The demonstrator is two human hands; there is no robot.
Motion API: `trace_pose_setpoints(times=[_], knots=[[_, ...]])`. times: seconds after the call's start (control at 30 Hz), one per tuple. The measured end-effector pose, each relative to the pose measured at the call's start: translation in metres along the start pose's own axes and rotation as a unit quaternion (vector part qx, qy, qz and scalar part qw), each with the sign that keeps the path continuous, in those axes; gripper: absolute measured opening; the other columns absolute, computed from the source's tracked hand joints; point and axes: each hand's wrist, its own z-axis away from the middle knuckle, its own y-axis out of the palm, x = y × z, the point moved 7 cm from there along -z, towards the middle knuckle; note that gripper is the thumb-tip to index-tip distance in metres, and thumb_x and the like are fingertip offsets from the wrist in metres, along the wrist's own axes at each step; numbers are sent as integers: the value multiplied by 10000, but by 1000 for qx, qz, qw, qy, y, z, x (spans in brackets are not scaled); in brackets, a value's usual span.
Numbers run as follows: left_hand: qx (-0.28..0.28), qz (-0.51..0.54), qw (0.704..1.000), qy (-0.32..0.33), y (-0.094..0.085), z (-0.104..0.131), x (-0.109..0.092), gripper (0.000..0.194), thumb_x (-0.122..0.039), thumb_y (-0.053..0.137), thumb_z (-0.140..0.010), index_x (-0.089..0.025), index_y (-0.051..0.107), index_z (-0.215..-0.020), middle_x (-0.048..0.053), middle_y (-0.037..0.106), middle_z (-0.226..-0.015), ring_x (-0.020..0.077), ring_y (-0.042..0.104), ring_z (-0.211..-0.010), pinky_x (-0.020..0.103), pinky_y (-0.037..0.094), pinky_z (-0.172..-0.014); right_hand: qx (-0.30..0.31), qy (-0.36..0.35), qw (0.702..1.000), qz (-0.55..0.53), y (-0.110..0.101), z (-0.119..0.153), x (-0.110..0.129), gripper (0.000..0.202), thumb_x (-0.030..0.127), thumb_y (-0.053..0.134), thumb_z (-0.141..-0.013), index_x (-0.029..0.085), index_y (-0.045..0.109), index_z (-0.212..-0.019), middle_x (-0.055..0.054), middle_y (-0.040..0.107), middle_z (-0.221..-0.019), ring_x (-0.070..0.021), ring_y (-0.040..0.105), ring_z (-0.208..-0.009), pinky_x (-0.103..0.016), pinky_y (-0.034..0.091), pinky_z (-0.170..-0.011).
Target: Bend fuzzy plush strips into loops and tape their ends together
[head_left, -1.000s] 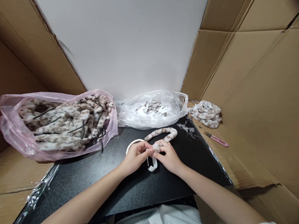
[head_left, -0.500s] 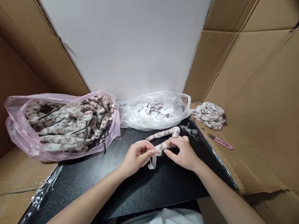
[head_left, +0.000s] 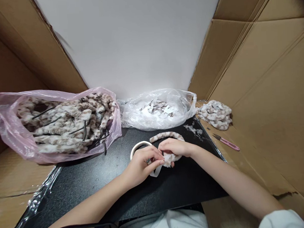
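Observation:
A plush furry strip [head_left: 165, 135], white with brown patches, curves over the black table in front of me. My left hand [head_left: 143, 163] pinches its near end between thumb and fingers. Curled over the same strip just to the right, my right hand [head_left: 175, 148] grips it from above, and part of its fingers is hidden. A roll of white tape [head_left: 139, 143] lies flat behind my left hand, partly covered by it. Below the fingers hangs a loose length of white tape [head_left: 156, 173]; whether it is stuck to the plush strip is hidden.
At left, a pink plastic bag [head_left: 9, 133] holds many plush strips and dark rods. A clear bag [head_left: 132, 116] with white and brown scraps stands behind. To the right are a plush bundle [head_left: 215, 114], pink thread snips [head_left: 227, 142] and fluff [head_left: 195, 130]. Cardboard walls [head_left: 266, 72] surround the table.
My right hand has turned over and moved left, closing in on my left hand. The plush strip now bends under it. More of the tape roll shows.

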Motion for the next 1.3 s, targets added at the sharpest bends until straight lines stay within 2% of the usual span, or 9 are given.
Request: trace_pose_setpoints(times=[0.1,0.23,0.3,0.47,0.57,0.8,0.93,1.07,1.3], knots=[[13,-19,999,39,1,2,-4,77,-158,603,-848,-157,679,-858,71,669,-868,135,624,-803,233,493,-713,103,119,981,-110,16,3,-22,126,298,546,-778,177,576,-759,36,585,-452,-72,443,-296,-200,441,-377],[18,-47,995,84,2,4,-10,104,-119,574,-859,-156,661,-901,75,657,-885,129,632,-825,218,503,-721,133,153,958,-202,28,13,-26,148,290,602,-760,176,536,-828,-16,688,-602,-39,432,-283,-222,499,-402],[17,-56,992,107,3,6,-14,114,-110,558,-866,-156,652,-913,77,650,-887,127,634,-827,212,508,-718,86,149,957,-233,27,13,-27,181,273,639,-736,173,537,-847,-14,684,-638,-39,460,-321,-189,474,-379],[21,-84,986,140,7,7,-16,84,-117,555,-873,-154,631,-882,67,646,-850,119,628,-783,203,507,-693,-133,80,961,-231,9,10,-28,312,145,703,-616,170,523,-870,44,585,-548,-57,494,-390,-113,326,-314],[15,-98,983,153,7,7,-15,79,-114,557,-873,-152,624,-884,66,652,-843,114,625,-764,197,503,-681,-193,45,954,-225,2,9,-27,337,169,721,-610,170,508,-871,47,591,-563,-49,472,-396,-117,283,-312],[3,-102,984,149,4,7,-11,90,-155,548,-883,-159,636,-868,69,680,-833,129,651,-753,215,518,-672,-200,-68,951,-224,-4,13,-8,453,206,805,-558,183,497,-890,23,673,-653,-62,503,-442,-161,350,-397],[-39,-138,981,133,1,7,-10,113,-152,538,-888,-174,647,-910,73,700,-875,148,666,-822,245,535,-726,-240,-124,933,-237,-6,21,-2,437,231,821,-555,195,507,-858,34,663,-643,-78,537,-486,-196,408,-475],[-81,-158,969,171,-1,11,-17,132,-129,530,-889,-174,642,-941,82,693,-935,149,661,-872,248,537,-758,-277,-152,915,-251,-7,27,1,417,270,826,-553,203,508,-813,33,652,-655,-103,572,-542,-234,457,-537],[-53,-157,973,163,0,7,-13,134,-143,533,-891,-178,662,-909,53,657,-856,124,630,-775,213,503,-678,-287,-167,911,-246,-5,31,2,419,266,839,-536,201,509,-785,41,631,-642,-92,559,-572,-226,456,-579]])
